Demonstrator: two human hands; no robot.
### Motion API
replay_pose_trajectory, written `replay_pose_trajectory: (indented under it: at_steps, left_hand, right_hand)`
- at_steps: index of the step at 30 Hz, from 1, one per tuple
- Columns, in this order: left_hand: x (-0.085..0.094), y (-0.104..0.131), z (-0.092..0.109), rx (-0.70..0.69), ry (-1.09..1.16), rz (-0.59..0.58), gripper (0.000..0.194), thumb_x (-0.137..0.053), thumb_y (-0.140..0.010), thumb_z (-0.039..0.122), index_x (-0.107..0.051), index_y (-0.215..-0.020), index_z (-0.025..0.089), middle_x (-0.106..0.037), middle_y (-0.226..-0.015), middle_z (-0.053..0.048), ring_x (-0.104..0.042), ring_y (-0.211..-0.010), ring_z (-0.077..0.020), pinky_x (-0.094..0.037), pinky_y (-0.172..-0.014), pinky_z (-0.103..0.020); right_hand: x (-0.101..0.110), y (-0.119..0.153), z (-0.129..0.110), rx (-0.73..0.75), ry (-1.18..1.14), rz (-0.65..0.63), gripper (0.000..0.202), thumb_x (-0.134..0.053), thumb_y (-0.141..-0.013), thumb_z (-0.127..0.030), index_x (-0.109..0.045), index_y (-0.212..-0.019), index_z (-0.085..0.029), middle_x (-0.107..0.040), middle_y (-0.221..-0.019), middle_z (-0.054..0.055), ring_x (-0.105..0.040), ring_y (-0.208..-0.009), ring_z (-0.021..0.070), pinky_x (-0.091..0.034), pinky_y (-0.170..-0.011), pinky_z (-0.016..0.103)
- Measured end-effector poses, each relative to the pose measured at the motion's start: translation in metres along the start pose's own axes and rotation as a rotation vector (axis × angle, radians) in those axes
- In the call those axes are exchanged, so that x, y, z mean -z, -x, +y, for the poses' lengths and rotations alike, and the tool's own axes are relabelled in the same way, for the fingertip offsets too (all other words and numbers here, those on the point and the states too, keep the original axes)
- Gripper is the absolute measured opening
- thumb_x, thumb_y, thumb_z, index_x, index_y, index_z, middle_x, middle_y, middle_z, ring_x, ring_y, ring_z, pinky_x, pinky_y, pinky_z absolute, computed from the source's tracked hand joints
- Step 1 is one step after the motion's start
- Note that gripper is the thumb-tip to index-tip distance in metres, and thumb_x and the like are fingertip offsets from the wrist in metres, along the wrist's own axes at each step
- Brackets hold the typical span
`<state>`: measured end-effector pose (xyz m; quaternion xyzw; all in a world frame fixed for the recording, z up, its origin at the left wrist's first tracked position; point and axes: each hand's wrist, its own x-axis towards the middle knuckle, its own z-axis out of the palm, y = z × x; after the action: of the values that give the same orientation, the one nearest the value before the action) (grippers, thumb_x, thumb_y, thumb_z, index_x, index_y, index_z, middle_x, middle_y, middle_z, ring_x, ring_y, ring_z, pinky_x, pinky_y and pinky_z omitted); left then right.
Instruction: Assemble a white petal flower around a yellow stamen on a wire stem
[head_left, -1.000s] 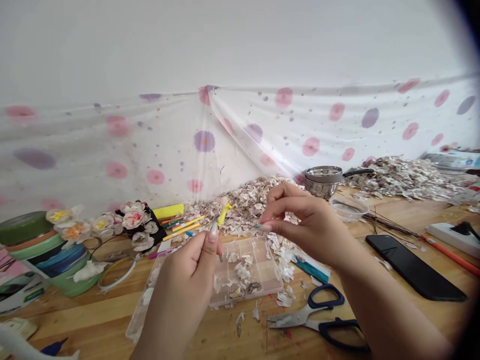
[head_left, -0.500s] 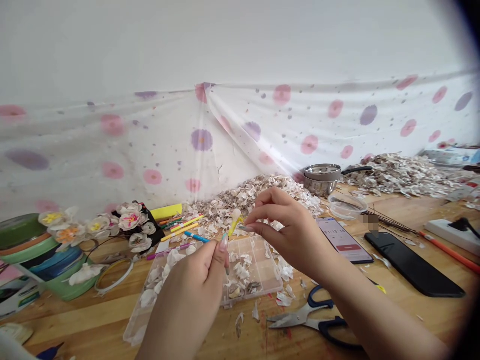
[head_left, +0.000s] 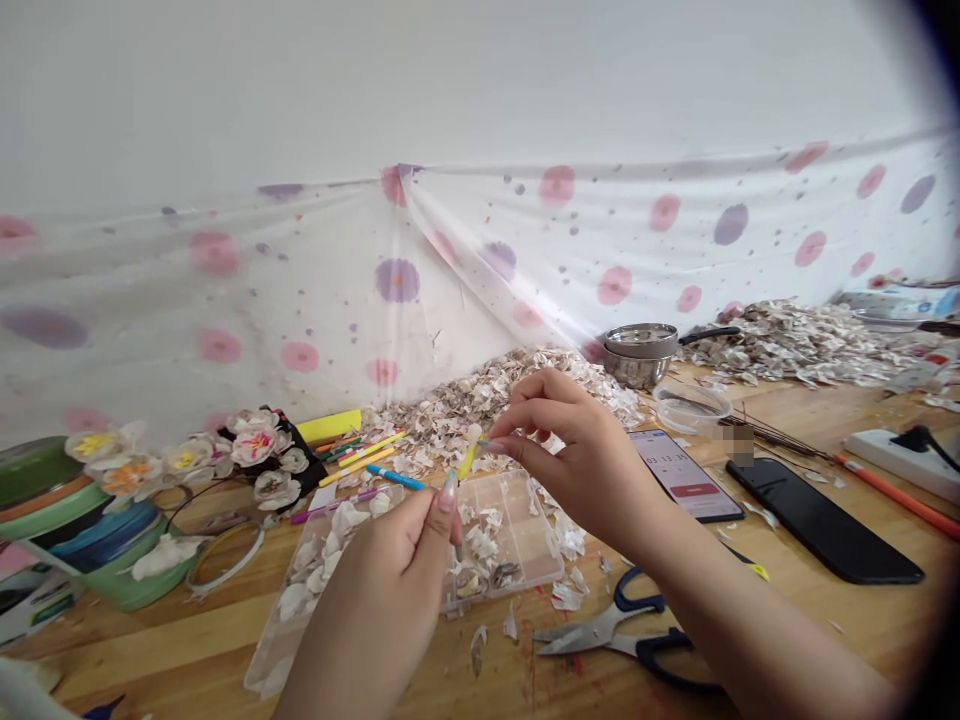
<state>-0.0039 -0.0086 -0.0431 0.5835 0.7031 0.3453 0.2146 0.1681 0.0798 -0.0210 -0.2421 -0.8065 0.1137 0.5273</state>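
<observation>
Above the clear compartment box (head_left: 495,540) on the tabletop (head_left: 787,620), the right hand (head_left: 577,450) has closed in from a second ago, its fingers now pinching the yellow stem (head_left: 469,458) that the left hand (head_left: 390,590) grips.

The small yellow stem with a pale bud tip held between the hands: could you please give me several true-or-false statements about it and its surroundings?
1. Both the left hand and the right hand pinch the small yellow stem with a pale bud tip. True.
2. The blue-handled metal scissors are in the right hand. False: they lie on the wooden table.
3. The clear plastic compartment box sits below the hands. True.
4. Both phones are dark. False: the lit smartphone shows a screen.
</observation>
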Motion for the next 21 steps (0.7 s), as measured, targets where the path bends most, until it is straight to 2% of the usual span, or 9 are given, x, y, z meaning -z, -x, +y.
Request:
replay_pose_trajectory:
  at_steps: [4,9,13,17,21]
  left_hand:
    - [0.0,0.002,0.007,0.031,0.043,-0.022,0.053,-0.031,-0.09,0.068,-0.049,-0.067,0.024,-0.029,-0.046,0.007,-0.033,-0.045,-0.0146,-0.021,-0.048,-0.025]
    - [0.0,0.007,0.016,0.054,0.096,-0.013,0.05,-0.034,-0.091,0.064,-0.05,-0.067,0.023,-0.028,-0.046,0.008,-0.03,-0.046,-0.0141,-0.02,-0.049,-0.025]
    - [0.001,0.008,0.018,0.064,0.161,-0.031,0.052,-0.037,-0.09,0.067,-0.051,-0.067,0.023,-0.026,-0.047,0.008,-0.028,-0.047,-0.0132,-0.019,-0.05,-0.024]
    - [0.001,0.005,0.015,0.08,0.315,-0.093,0.055,-0.043,-0.086,0.073,-0.052,-0.066,0.022,-0.021,-0.048,0.01,-0.018,-0.047,-0.0111,-0.015,-0.048,-0.024]
    - [-0.001,0.002,0.012,0.087,0.508,-0.143,0.061,-0.051,-0.076,0.081,-0.054,-0.066,0.02,-0.02,-0.048,0.01,-0.015,-0.047,-0.0096,-0.011,-0.047,-0.024]
  right_hand:
    - [0.001,0.0,0.0,-0.02,-0.017,0.004,0.011,-0.074,-0.081,-0.01,-0.071,-0.077,-0.019,-0.057,-0.085,0.0,-0.052,-0.073,0.0114,-0.044,-0.066,0.026]
    - [0.001,0.0,0.0,-0.063,-0.019,0.025,0.012,-0.073,-0.081,-0.009,-0.07,-0.076,-0.02,-0.057,-0.084,0.0,-0.052,-0.07,0.0107,-0.043,-0.062,0.025]
    - [0.001,0.001,0.0,-0.046,-0.013,0.019,0.01,-0.071,-0.082,-0.011,-0.069,-0.078,-0.019,-0.058,-0.085,0.0,-0.053,-0.072,0.0115,-0.044,-0.064,0.026]
    - [-0.001,0.003,-0.001,-0.003,0.0,0.034,0.006,-0.07,-0.085,-0.014,-0.069,-0.081,-0.018,-0.059,-0.087,0.001,-0.055,-0.075,0.012,-0.046,-0.067,0.027]
    - [-0.004,0.003,0.001,0.057,0.015,0.095,0.005,-0.072,-0.086,-0.019,-0.069,-0.089,-0.018,-0.06,-0.09,0.002,-0.056,-0.076,0.0125,-0.048,-0.066,0.027]
